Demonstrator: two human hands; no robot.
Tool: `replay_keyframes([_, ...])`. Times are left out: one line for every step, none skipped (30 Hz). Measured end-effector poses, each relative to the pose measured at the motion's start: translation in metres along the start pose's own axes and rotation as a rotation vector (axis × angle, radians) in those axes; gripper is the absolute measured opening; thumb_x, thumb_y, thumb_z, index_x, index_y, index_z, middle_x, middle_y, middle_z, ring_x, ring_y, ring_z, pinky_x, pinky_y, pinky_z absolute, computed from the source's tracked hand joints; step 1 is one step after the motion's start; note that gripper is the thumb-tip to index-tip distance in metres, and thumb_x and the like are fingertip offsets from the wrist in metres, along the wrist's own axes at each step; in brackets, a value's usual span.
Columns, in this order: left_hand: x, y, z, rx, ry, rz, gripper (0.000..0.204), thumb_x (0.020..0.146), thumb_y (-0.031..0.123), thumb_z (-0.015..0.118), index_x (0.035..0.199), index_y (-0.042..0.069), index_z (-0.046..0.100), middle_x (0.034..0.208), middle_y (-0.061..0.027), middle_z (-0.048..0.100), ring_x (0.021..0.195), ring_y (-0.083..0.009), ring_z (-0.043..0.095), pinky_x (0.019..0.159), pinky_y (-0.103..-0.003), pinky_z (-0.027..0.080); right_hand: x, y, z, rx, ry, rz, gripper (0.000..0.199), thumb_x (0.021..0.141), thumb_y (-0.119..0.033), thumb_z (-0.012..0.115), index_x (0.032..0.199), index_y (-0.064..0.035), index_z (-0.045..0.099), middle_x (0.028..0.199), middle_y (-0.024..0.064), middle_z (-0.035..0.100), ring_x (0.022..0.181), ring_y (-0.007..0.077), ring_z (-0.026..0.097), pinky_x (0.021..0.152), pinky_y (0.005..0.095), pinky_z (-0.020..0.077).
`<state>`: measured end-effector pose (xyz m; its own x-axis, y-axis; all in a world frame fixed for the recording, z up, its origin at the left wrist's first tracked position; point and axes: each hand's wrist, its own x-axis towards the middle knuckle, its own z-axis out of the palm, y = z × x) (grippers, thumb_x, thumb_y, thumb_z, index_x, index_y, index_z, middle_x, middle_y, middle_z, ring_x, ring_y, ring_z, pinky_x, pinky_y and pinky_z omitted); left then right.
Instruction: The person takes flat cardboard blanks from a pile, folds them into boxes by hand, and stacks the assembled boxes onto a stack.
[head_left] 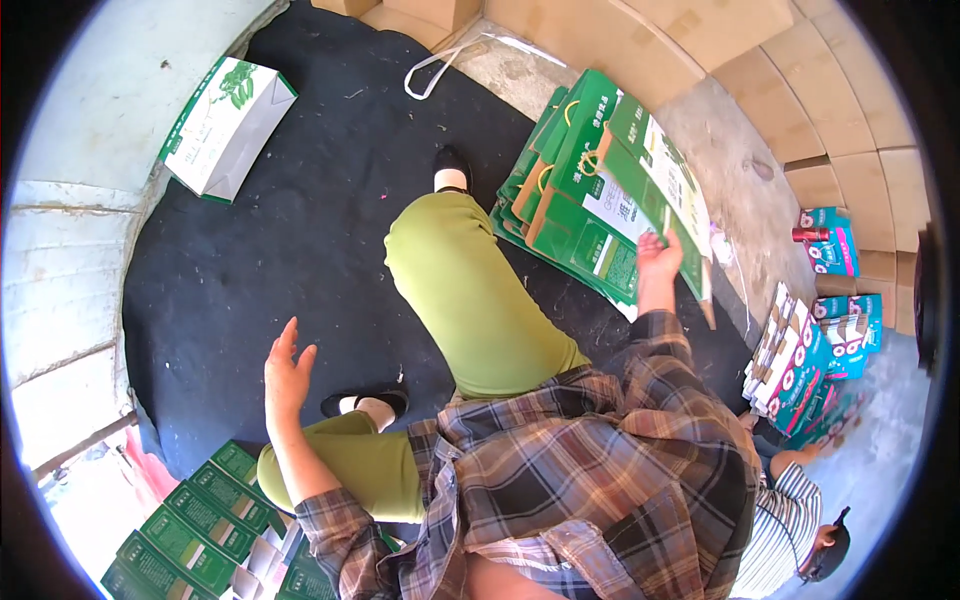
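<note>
My right hand (657, 268) is closed on the near edge of a flattened green-and-white gift carton (668, 168) that has a yellow cord handle. This carton lies tilted over a stack of similar flattened cartons (575, 150), several of them with cord handles, on the right side of the black ground sheet. Over the sheet on the left, my left hand (288, 378) is held in the air. Its fingers are apart and nothing is in it.
A folded-up white-and-green carton (228, 130) stands at the far left. Several green boxes (190, 535) sit in rows at the lower left. Brown cardboard boxes (790, 100) line the back right. Teal packages (795, 365) and another person (785, 530) are at the right.
</note>
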<state>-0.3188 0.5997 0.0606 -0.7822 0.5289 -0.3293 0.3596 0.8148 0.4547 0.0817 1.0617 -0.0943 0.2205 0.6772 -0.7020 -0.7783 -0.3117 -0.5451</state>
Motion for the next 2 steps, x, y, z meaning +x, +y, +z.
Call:
replay_keyframes([0.0002, 0.0019, -0.0014, -0.009, -0.01, 0.016, 0.054, 0.082, 0.011, 0.064, 0.133, 0.012, 0.047, 0.118, -0.0159, 0.058, 0.1, -0.0284, 0.059, 0.084, -0.038, 0.049, 0.0001, -0.0145, 0.0166, -0.023, -0.004, -0.017, 0.021, 0.086, -0.025, 0.057, 0.086, -0.0039, 0.053, 0.069, 0.0046, 0.053, 0.061, 0.0168, 0.052, 0.066, 0.0349, 0.0494])
replay_keyframes([0.0, 0.0045, -0.0039, -0.018, -0.017, 0.029, 0.054, 0.082, 0.011, 0.064, 0.133, 0.012, 0.047, 0.118, -0.0162, 0.058, 0.102, -0.029, 0.059, 0.085, -0.038, 0.049, -0.0047, -0.0139, 0.0222, -0.025, -0.015, -0.016, 0.021, 0.086, -0.025, 0.057, 0.086, -0.0039, 0.053, 0.069, 0.0046, 0.053, 0.061, 0.0168, 0.052, 0.066, 0.0349, 0.0494])
